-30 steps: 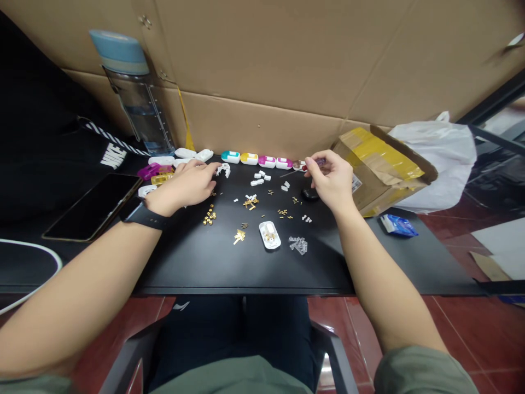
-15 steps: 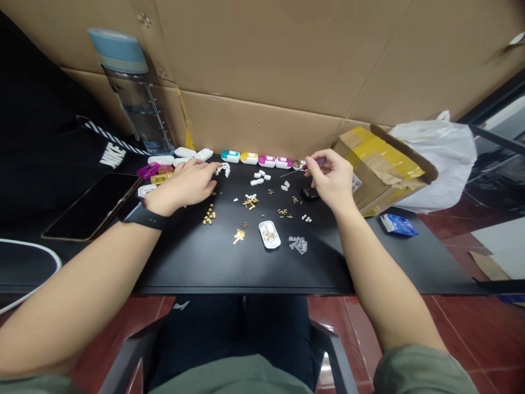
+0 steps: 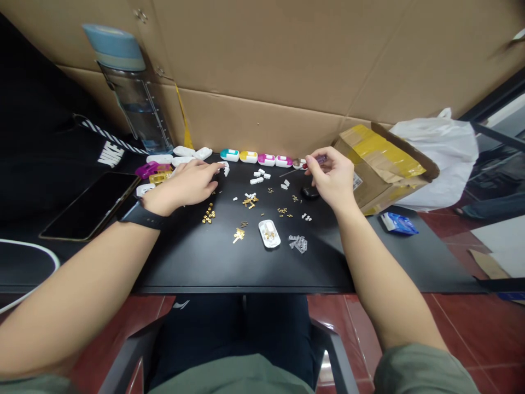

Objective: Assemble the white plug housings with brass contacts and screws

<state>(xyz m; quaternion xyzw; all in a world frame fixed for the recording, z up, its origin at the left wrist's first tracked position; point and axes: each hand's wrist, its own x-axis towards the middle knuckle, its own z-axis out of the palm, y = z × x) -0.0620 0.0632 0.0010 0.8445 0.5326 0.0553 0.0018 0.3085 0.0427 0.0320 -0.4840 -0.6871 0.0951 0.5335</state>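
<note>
In right hand (image 3: 332, 178) a thin purple-handled screwdriver (image 3: 320, 160) is pinched; small white plastic clip (image 3: 223, 168) is touched by left hand (image 3: 186, 185), grip unclear. Loose brass bits (image 3: 209, 214) near its wrist could be swept away.

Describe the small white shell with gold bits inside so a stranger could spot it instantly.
On the black table, look nearer the person than the row of coloured shells by the cardboard wall. The white shell lies by itself, open side up, with gold parts inside.
</note>
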